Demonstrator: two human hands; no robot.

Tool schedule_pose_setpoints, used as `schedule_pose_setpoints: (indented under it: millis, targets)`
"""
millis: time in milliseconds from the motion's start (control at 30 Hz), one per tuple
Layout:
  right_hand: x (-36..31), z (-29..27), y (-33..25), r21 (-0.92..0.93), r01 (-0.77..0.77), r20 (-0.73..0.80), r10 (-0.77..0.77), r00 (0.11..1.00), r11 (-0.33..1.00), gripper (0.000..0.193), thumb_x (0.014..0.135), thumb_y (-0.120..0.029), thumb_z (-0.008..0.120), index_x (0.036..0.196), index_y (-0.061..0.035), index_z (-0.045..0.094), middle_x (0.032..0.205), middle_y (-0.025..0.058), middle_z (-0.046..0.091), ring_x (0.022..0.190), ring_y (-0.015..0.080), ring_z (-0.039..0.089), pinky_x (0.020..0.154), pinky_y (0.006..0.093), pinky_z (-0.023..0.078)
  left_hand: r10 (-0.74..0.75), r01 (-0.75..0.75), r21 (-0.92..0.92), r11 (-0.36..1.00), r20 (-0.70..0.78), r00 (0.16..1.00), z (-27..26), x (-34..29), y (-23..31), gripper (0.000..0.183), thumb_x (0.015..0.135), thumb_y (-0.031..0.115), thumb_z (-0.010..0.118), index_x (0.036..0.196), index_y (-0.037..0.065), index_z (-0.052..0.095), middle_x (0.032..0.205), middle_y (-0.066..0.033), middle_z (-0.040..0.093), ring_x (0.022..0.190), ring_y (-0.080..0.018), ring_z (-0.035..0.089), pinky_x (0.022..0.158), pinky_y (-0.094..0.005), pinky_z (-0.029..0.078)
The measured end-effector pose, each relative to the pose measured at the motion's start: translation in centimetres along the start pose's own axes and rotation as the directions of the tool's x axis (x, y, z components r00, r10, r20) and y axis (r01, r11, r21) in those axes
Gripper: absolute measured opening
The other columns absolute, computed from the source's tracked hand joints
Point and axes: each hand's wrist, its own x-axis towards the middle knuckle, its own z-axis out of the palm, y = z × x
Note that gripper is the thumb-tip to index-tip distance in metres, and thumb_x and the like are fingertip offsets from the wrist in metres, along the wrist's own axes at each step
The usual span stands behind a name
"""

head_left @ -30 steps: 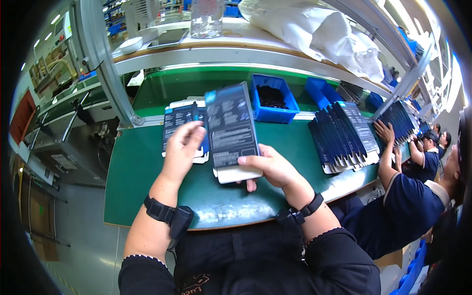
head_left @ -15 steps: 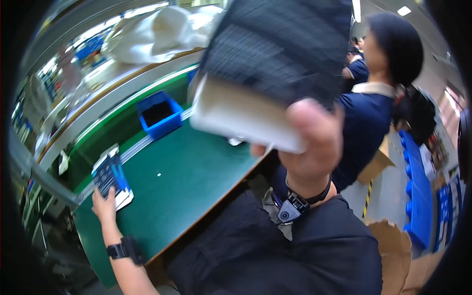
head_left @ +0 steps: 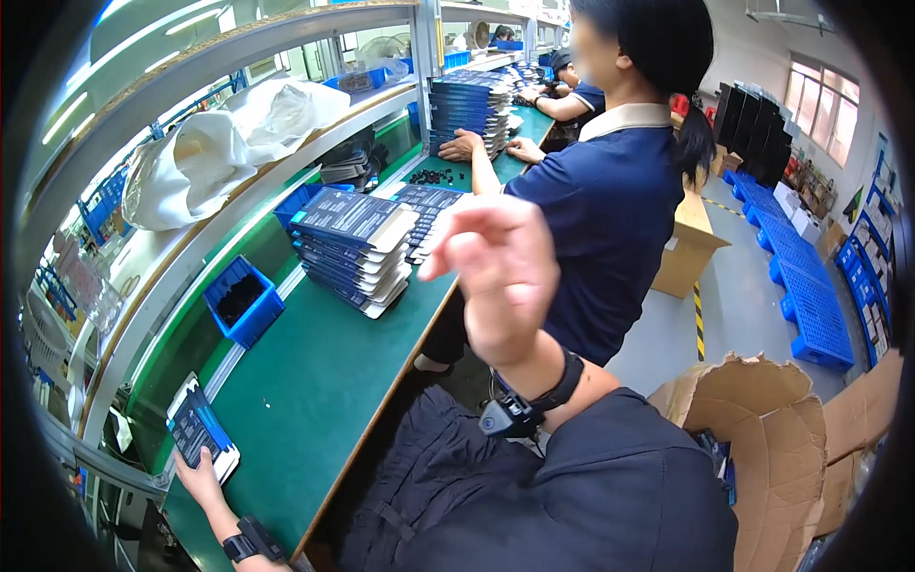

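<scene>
At the near left end of the green table, my left hand [head_left: 198,477] grips the near edge of a flat carton [head_left: 204,431], dark blue with white flaps. Its thumb lies on top; the fingers underneath are partly hidden. My right hand [head_left: 500,272] is raised over the table's front edge, somewhat blurred, with fingers loosely bent and nothing visible in them. Beyond it, to the left, a stack of similar flat cartons [head_left: 353,229] rests on the table, white flaps facing me. More cartons [head_left: 424,212] lie behind the stack, partly hidden by my right hand.
A blue bin [head_left: 250,310] with dark small parts sits along the table's back. A co-worker [head_left: 610,210] in a navy shirt stands close on my right, hands at another carton pile [head_left: 472,105]. An open cardboard box [head_left: 753,429] stands at lower right. White bags [head_left: 205,157] lie on the shelf.
The dark carton bundle with a white end has left my right hand, which has moved slightly left. The view has shifted, showing the stack on the table. My left hand keeps its carton.
</scene>
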Motion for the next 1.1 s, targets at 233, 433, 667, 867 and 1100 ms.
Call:
schedule_pose_setpoints:
  millis: [233, 433, 667, 867, 1100]
  targets:
    - [-3.2, 6.8, 1.9, -0.028, -0.225, 0.42, 0.216, 0.881, 0.974, 0.007, 0.082, -0.005, 0.061, 0.083, 0.0004, 0.057, 0.073, 0.0073, 0.057, 0.063, 0.0138, 0.055, 0.057, 0.0256, 0.044, -0.131, 0.132, -0.291, 0.948, 0.023, 0.991, -1.2, -0.2, -0.9, 0.064, 0.08, 0.014, 0.067, 0.132, -0.006, 0.036, 0.128, -0.0232, 0.045, 0.114, -0.0289, 0.048, 0.097, -0.0361, 0.036]
    - [-9.0, 10.1, 4.8, -0.149, -0.372, 0.73, 0.355, 0.584, 0.916, 0.009, 0.081, -0.011, 0.06, 0.082, -0.0026, 0.057, 0.071, 0.0129, 0.057, 0.066, 0.0288, 0.058, 0.059, 0.035, 0.046, -0.161, 0.153, -0.614, 0.775, 0.042, 0.986, -3.0, -1.1, 2.7, 0.039, 0.081, 0.008, 0.064, 0.114, -0.009, 0.052, 0.103, -0.0114, 0.061, 0.089, -0.0165, 0.057, 0.082, -0.0291, 0.045]
    - [-7.8, 15.7, 10.3, -0.024, -0.668, 0.508, 0.585, 0.633, 0.744, 0.011, 0.086, -0.012, 0.059, 0.083, -0.001, 0.06, 0.068, 0.0029, 0.057, 0.056, 0.0081, 0.054, 0.054, 0.0222, 0.044, -0.433, 0.317, -0.922, 0.221, 0.198, 0.879, -4.7, -1.9, 4.3, 0.021, 0.084, 0.009, 0.06, 0.101, -0.002, 0.059, 0.095, -0.0071, 0.063, 0.084, -0.0154, 0.061, 0.076, -0.0269, 0.046]
    - [-3.5, 24.9, 20.1, -0.178, -0.666, 0.605, 0.615, 0.506, 0.724, 0.027, 0.084, -0.017, 0.057, 0.105, -0.0012, 0.059, 0.087, 0.0071, 0.061, 0.076, 0.0144, 0.058, 0.061, 0.0254, 0.047, -0.133, 0.378, -0.918, -0.117, 0.391, 0.91, -6.0, -2.9, 7.1, 0.03, 0.085, 0.005, 0.051, 0.115, 0.0, 0.048, 0.112, -0.0122, 0.058, 0.103, -0.0224, 0.058, 0.092, -0.0355, 0.047]
    - [-8.3, 28.2, 29.7, -0.722, 0.051, 0.69, 0.712, 0.128, 0.69, 0.031, 0.074, -0.022, 0.068, 0.1, -0.0054, 0.063, 0.096, 0.0192, 0.064, 0.091, 0.0298, 0.061, 0.079, 0.0368, 0.046, 0.082, 0.639, -0.685, -0.35, 0.657, 0.749, -4.8, -3.4, 10.5, 0.033, 0.091, 0.027, 0.052, 0.113, 0.003, 0.054, 0.105, -0.0112, 0.062, 0.091, -0.0228, 0.063, 0.078, -0.0361, 0.053]
